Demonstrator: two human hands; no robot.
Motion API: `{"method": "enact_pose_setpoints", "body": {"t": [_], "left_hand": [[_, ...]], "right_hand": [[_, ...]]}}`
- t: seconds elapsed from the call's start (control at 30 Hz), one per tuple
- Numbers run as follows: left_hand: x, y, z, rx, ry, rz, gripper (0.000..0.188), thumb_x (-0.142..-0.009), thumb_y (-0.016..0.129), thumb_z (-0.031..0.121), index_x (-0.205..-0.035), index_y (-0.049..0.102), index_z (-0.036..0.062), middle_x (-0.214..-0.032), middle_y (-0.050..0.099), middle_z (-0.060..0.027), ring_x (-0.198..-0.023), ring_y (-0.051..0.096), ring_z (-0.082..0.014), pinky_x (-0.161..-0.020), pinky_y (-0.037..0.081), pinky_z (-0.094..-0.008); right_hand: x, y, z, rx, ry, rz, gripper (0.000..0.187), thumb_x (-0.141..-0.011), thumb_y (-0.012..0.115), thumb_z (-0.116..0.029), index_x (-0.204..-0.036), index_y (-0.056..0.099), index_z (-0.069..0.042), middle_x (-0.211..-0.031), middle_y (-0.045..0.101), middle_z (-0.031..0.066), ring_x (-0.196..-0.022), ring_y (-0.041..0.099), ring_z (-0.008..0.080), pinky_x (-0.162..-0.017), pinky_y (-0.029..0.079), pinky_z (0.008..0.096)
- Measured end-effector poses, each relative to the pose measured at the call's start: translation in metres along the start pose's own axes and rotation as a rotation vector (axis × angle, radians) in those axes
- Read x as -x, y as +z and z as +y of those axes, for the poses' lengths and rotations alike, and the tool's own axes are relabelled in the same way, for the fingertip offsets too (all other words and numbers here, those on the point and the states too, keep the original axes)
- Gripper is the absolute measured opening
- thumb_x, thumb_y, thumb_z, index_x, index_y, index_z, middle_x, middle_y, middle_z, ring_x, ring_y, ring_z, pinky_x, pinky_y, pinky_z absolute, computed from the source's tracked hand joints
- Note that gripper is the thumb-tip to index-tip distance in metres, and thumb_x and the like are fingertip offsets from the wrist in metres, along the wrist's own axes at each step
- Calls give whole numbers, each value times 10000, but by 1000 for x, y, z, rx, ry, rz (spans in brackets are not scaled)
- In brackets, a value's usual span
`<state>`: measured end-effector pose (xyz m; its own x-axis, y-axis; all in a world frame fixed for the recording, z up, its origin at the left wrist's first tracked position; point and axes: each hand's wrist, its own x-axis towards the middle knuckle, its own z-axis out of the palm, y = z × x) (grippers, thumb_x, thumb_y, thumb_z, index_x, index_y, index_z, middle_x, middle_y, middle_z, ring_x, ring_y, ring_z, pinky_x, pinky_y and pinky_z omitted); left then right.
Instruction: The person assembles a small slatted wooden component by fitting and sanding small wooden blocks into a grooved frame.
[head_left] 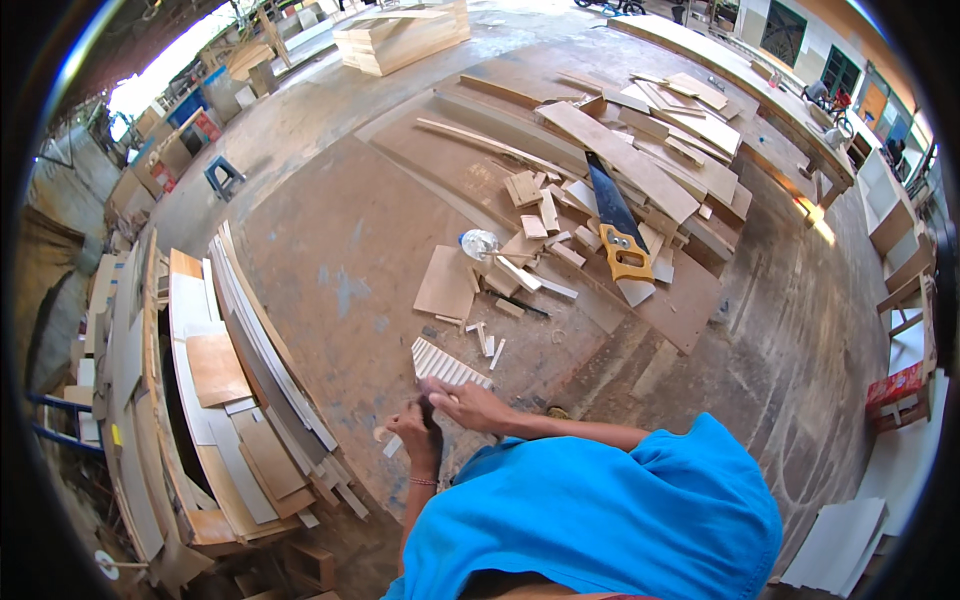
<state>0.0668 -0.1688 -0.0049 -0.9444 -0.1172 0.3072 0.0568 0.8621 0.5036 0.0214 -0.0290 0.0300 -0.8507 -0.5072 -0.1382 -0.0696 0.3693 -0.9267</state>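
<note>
My left hand is closed, with its wrist bent upward near the work surface. Close against it, my right hand is closed too, its fingers reaching toward the left one. A small dark shape shows between them; what either hand holds is too small to make out. Just beyond the hands lies a ridged piece of pale wood slats, its near edge partly covered by my right hand. A small white strip sits beside my left hand. Several little wood offcuts lie past the slats.
A yellow-handled handsaw rests on a heap of boards. Left of the heap stand a clear plastic-looking item and a square board. Stacked panels fill the left side; a blue stool is farther off.
</note>
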Motion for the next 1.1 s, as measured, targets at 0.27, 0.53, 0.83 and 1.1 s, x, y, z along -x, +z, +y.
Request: {"method": "enact_pose_setpoints", "body": {"t": [0.27,0.53,0.83,1.1], "left_hand": [[0,1,-3,18,15,-8,202,-738,485,33,-910,587,63,-830,557,-127,-769,501,-285,-715,278,-394],[2,15,-11,104,11,12,180,-764,492,48,-914,592,53,-785,556,-138,-712,502,-311,-707,279,-391],[5,9,6,37,74,12,162,-750,491,39,-877,591,47,-807,560,-150,-757,512,-309,-697,276,-392],[2,14,-1,91,133,1,236,-740,501,25,-956,597,32,-830,570,-159,-758,517,-326,-686,303,-409]], "right_hand": [[0,8,8,27,-52,39,470,-882,376,-448,-1300,397,-233,-1061,574,195,-947,551,390,-829,422,419],[-10,0,4,76,37,8,485,-876,378,-452,-1317,365,-250,-1028,594,177,-924,554,396,-826,429,427],[-20,-10,-7,32,153,-23,474,-874,384,-438,-1295,397,-220,-966,608,176,-899,563,391,-802,436,413],[-24,0,7,-67,-32,123,466,-872,397,-418,-1271,431,-180,-897,607,208,-845,577,385,-764,444,432]]}}
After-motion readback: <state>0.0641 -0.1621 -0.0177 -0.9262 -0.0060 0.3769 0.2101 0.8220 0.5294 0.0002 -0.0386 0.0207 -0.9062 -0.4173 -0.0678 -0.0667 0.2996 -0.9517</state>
